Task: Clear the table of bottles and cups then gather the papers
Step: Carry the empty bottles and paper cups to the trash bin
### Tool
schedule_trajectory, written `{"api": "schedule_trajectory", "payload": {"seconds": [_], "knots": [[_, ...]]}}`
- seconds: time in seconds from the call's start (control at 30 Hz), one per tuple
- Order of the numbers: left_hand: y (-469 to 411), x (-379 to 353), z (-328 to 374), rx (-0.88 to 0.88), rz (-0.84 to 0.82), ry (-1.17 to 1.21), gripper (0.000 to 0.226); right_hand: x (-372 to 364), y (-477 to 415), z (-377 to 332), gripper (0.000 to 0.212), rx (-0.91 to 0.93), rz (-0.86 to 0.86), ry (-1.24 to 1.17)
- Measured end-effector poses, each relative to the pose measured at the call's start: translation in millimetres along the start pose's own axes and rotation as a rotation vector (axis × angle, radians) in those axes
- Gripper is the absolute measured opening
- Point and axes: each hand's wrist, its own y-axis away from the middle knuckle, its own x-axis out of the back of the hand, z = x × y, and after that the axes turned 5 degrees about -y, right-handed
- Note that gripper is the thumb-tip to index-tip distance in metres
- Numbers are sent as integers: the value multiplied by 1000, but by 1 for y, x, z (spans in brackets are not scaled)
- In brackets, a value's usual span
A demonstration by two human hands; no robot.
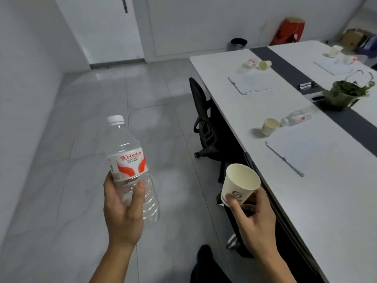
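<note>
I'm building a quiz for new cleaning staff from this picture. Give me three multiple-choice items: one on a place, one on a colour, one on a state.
1. Where is the waste bin?
A) on the floor by the far wall
B) on the table
C) under the chair

2. What colour is the cap of the bottle in the left hand?
A) red
B) white
C) blue

3. The bottle on the table near the plant is:
A) upright
B) lying on its side
C) inside a cup

Answers:
1 A, it stands on the floor tiles at the wall.
2 B, the cap is white.
3 B, it lies flat beside a cup.
</note>
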Motion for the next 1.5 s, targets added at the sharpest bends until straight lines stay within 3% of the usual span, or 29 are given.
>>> {"api": "schedule_trajectory", "payload": {"seconds": [0.23,0.53,0.63,0.77,1.0,1.27,1.5], "knots": [[-192,-71,-12,-42,-13,-78,72,-117,-177,-2,60,34,-22,-12],[-443,-110,6,-80,99,-68,75,-289,-418,-102,57,129,-220,-30],[-529,-122,-8,-79,117,-70,66,-352,-489,-115,53,153,-245,-6],[-656,-145,-28,-97,106,-17,73,-430,-584,-131,52,154,-193,7],[-852,-232,-15,-135,-102,18,73,-498,-728,-167,57,80,-43,-23],[-1045,-391,-31,-181,-278,-5,78,-548,-926,-145,66,-12,168,-65],[-1215,-533,-9,-167,-284,-61,79,-584,-1153,-153,59,-17,163,-60]]}}
